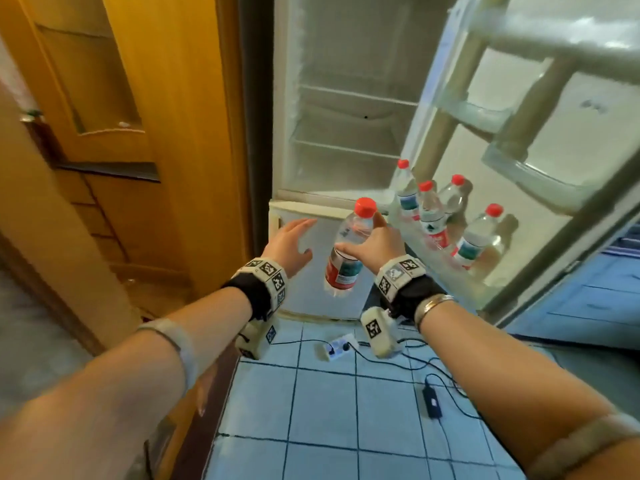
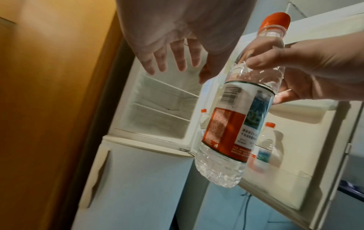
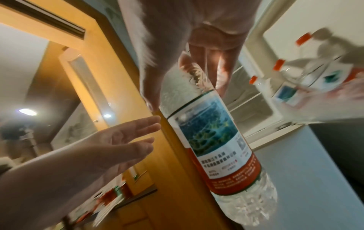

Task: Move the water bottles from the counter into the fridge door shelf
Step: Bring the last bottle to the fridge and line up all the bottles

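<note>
My right hand [image 1: 360,233] grips a clear water bottle [image 1: 348,251] with a red cap and a red and blue label by its upper body, upright in the air in front of the open fridge. In the wrist views the same bottle [image 2: 236,118] [image 3: 212,140] hangs from the right hand [image 2: 295,74] with fingers and thumb round its shoulder. My left hand [image 1: 304,237] is open just left of the bottle, fingers [image 2: 177,60] spread and touching nothing. Several matching bottles [image 1: 433,216] stand in the bottom fridge door shelf [image 1: 460,289], to the right of the held one.
The fridge compartment [image 1: 346,98] holds bare shelves; its lower door [image 1: 301,289] is closed. Upper door shelves [image 1: 485,112] hold nothing. A wooden door [image 1: 138,98] stands left. The blue tiled counter [image 1: 311,410] below carries a power strip [image 1: 337,346] and a black adapter [image 1: 432,400] with cables.
</note>
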Demonstrator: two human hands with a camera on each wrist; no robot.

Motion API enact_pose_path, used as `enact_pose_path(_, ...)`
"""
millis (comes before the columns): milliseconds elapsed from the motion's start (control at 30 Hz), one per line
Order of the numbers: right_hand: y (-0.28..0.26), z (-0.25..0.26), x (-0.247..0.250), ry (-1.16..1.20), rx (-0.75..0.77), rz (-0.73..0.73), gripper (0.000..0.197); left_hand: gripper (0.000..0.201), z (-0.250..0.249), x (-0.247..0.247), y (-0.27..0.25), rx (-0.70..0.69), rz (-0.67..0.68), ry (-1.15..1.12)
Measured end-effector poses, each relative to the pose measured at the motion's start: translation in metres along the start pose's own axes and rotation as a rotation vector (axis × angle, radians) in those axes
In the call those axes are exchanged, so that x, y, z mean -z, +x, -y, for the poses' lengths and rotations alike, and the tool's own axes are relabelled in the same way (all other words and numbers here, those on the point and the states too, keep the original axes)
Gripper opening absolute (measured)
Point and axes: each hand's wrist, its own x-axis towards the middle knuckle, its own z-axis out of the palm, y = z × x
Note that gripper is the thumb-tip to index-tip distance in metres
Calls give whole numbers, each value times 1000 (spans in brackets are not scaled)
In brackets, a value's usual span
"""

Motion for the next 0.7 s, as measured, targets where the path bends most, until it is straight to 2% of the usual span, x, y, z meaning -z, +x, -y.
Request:
enact_pose_path(100,12,-26,29,-49,-83,-82,56,63,-22,-28,35,-80,58,-22)
enact_pose_path(200,25,-55,57,-55,-158,-185,59,63,-49,-56,68,-169,112,-13)
enact_pose_path(300,37,-82,85,-47,-225,-262,51,61,-77,-83,100,-242,174,-27)
enact_pose_path(467,58,-127,128,-1,-333,-400,59,60,-122,-127,146,-374,209,-68)
enact_pose_path(567,63,-149,148,-32,-394,-442,64,60,-146,-154,167,-410,257,-55)
enact_pose_path(700,66,-167,164,-22,-429,-479,51,61,-172,-188,190,-458,313,-27)
